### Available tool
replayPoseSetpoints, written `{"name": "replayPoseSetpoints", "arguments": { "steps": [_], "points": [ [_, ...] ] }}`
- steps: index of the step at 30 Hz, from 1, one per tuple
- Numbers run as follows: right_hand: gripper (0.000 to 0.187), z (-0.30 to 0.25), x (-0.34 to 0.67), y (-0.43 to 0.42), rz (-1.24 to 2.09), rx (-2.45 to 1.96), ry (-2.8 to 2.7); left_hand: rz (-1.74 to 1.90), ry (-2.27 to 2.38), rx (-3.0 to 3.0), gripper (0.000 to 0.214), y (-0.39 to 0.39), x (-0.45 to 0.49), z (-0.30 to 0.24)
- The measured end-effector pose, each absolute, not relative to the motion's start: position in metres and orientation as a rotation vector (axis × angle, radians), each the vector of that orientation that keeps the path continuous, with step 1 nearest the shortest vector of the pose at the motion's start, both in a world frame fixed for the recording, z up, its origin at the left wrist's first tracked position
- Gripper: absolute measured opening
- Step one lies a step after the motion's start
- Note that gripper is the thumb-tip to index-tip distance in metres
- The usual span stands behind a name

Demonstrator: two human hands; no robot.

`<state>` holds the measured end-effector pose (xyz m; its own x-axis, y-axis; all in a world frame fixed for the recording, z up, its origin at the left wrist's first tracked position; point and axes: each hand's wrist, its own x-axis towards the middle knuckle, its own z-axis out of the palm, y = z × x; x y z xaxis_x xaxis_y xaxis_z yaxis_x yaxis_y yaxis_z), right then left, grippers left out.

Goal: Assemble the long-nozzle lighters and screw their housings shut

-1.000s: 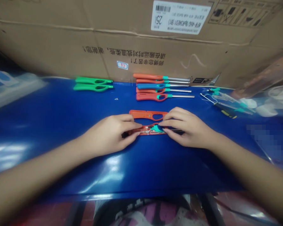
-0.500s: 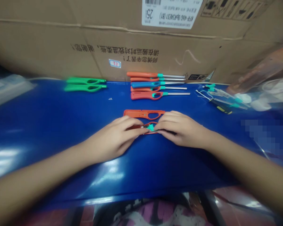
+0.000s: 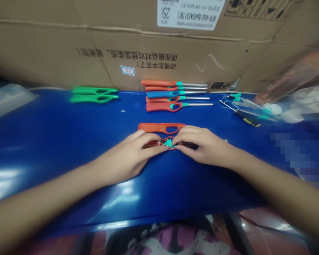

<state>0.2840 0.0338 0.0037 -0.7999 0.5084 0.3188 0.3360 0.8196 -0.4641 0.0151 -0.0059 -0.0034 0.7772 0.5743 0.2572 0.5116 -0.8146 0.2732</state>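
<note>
On the blue table (image 3: 69, 134) lies an open orange lighter half (image 3: 159, 143) with a teal trigger (image 3: 169, 142) in it. My left hand (image 3: 130, 156) pinches its left part, fingers closed on it. Pressed together on the trigger end, the fingers of my right hand (image 3: 202, 145) hold the right part. A second orange shell half (image 3: 161, 127) rests just behind both hands, untouched.
Several finished long-nozzle lighters (image 3: 175, 95), orange and blue, lie in a row at the back. Two green shells (image 3: 94, 95) sit at back left. Loose nozzle parts and wires (image 3: 246, 109) and plastic bags are at the right. A big cardboard box (image 3: 149, 42) walls the far edge.
Both hands have drawn closer together over the orange half, covering more of it. The view has shifted slightly.
</note>
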Motion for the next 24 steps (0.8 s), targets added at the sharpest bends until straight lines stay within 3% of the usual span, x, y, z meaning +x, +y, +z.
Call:
{"name": "replayPoseSetpoints", "arguments": {
  "steps": [24],
  "points": [
    [0.008,0.012,0.294,0.04,0.616,-0.796,-2.599,0.45,0.875,2.773,0.053,-0.006,0.014,-0.005]
  ]
}}
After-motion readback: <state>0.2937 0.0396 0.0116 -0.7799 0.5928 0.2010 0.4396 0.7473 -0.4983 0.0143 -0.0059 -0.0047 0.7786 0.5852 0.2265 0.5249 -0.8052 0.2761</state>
